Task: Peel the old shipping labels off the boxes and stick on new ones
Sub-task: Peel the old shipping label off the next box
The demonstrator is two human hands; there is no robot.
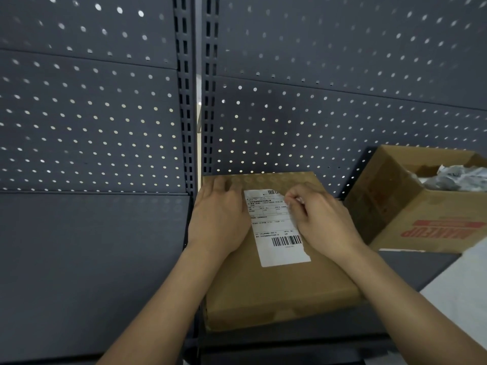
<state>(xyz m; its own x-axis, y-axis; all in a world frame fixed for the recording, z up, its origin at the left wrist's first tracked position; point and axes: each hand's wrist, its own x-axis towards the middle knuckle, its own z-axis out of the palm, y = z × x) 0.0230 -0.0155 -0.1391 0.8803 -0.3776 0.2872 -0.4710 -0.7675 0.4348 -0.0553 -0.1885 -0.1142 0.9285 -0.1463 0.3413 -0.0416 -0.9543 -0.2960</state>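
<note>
A closed brown cardboard box (pixel 276 288) lies flat on a dark metal shelf. A white shipping label (pixel 275 233) with barcodes is stuck on its top. My left hand (pixel 220 219) rests flat on the box just left of the label, fingers spread toward the far edge. My right hand (pixel 324 219) is at the label's upper right edge, with thumb and fingertips pinched on that edge. The label's upper right corner is hidden under those fingers.
An open cardboard box (pixel 411 206) with red print holds crumpled grey paper at the right. Dark pegboard panels (pixel 92 114) rise behind the shelf, with a slotted upright (pixel 188 101) between them. A white surface (pixel 463 291) shows at the lower right.
</note>
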